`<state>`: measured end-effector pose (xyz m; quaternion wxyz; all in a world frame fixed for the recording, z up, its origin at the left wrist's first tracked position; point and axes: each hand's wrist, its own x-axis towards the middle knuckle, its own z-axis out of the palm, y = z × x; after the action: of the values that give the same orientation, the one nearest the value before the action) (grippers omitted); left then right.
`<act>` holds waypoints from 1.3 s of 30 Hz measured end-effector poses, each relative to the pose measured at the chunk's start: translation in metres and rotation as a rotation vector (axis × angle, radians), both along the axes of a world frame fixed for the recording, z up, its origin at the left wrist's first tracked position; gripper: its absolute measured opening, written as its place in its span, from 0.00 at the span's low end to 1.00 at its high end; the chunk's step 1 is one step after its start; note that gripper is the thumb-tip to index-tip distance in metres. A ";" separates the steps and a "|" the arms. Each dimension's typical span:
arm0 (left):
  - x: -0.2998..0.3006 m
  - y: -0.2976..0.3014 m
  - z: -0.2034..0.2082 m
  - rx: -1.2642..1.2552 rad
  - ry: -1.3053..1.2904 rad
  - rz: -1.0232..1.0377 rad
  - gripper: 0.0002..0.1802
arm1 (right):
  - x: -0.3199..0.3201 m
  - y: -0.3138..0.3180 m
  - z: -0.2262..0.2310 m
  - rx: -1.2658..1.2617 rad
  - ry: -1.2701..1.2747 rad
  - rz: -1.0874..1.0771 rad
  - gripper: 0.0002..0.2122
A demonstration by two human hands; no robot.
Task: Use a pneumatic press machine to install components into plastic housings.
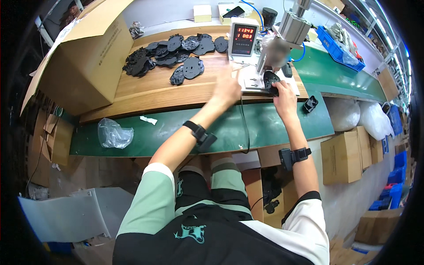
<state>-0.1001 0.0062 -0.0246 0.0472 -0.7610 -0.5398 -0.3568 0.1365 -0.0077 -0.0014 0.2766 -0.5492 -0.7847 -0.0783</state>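
Observation:
My right hand (285, 98) grips the near edge of a black molded plastic part (270, 79), which sits on the white base plate (252, 83) under the head of a small press (293, 28). My left hand (226, 89) is smeared by motion beside the plate's left edge, and its fingers cannot be made out. Left of it, two black plastic pieces (193, 67) lie apart from a heap of similar black parts (163, 52) on the wooden board. A counter box with a red lit display (243, 38) stands behind the plate.
A large open carton (95, 66) stands at the left of the wooden board (145, 98). A clear plastic bag (115, 133) and a small black part (310, 104) lie on the green bench. A black cable (245, 123) hangs over the front edge. A blue crate (340, 49) sits back right.

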 end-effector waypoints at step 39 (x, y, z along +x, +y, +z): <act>-0.119 -0.013 -0.057 0.181 -0.362 0.066 0.28 | -0.020 0.005 -0.016 0.129 0.054 -0.021 0.12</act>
<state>-0.2195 -0.0069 -0.0814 0.0291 -0.6588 -0.5299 -0.5332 0.1164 -0.0024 -0.0173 0.3317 -0.5402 -0.7645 -0.1169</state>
